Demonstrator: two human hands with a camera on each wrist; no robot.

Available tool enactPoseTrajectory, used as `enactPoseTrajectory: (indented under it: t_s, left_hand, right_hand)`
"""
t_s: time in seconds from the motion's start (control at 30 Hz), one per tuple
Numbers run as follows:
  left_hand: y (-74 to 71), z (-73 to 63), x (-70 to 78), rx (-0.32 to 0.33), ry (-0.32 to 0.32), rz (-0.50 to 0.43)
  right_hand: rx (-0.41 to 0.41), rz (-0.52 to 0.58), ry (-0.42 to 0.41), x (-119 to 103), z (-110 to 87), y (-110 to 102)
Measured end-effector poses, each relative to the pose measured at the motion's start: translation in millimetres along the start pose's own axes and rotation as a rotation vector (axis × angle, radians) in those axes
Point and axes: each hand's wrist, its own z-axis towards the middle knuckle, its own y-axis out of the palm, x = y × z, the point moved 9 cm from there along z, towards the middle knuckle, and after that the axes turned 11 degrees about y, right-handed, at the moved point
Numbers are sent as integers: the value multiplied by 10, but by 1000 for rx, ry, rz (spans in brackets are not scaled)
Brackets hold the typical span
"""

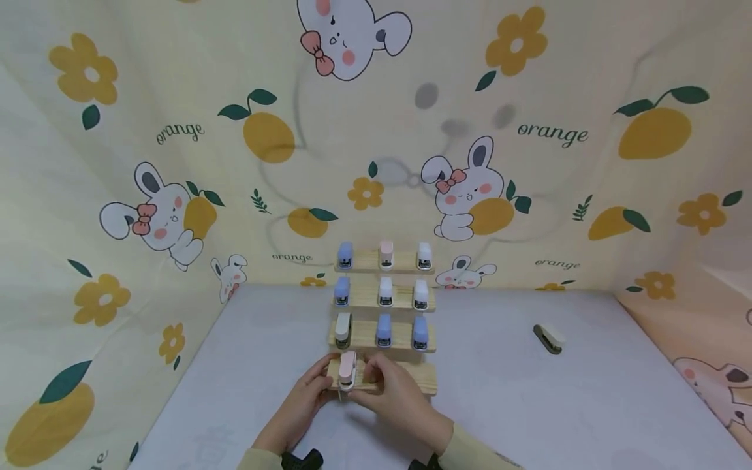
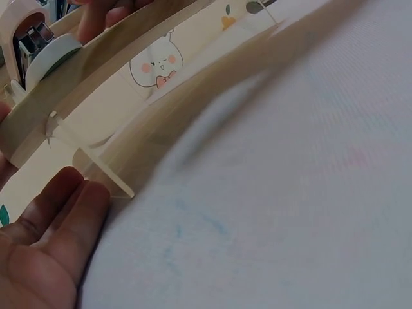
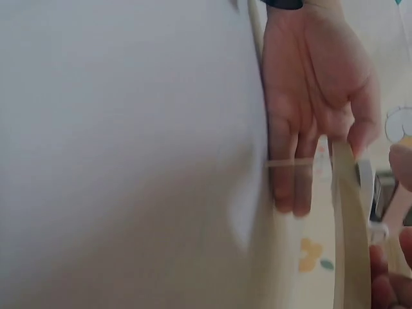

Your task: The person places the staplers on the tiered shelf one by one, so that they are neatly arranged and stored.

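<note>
A pink mini stapler point(image 1: 347, 369) stands near the left end of the lowest wooden shelf point(image 1: 420, 377). My left hand point(image 1: 308, 390) grips that end of the board. Thumb and fingertips are on it, while two straighter fingers point(image 3: 302, 187) reach below, beside a thin clear strip point(image 3: 290, 163). Just right of the stapler is my right hand point(image 1: 402, 395), its fingers bent close to the board. In the left wrist view its fingertips point(image 2: 103, 16) show behind the shelf's front edge. Whether they pinch anything is hidden.
Behind, stepped shelves point(image 1: 364, 336) hold blue, white and pink mini staplers, including a white one with a dark green base point(image 1: 343, 329). A similar white-and-dark-green stapler point(image 1: 549, 339) lies on the white table point(image 1: 505, 405) at right. A printed cloth point(image 1: 376, 143) hangs around the back and sides.
</note>
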Motion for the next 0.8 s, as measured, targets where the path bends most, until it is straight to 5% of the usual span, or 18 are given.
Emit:
enactPoseTrajectory:
  t_s: [0.27, 0.53, 0.8]
  left_hand:
    - [-49, 21, -6, 37, -1, 19]
    - [-51, -13, -56, 60, -59, 26]
    - [-13, -8, -11, 54, -52, 30]
  right_hand:
    - [-97, 56, -24, 220, -183, -239]
    - [-88, 52, -30, 437, -327, -477]
    - [-20, 62, -76, 546, -388, -772]
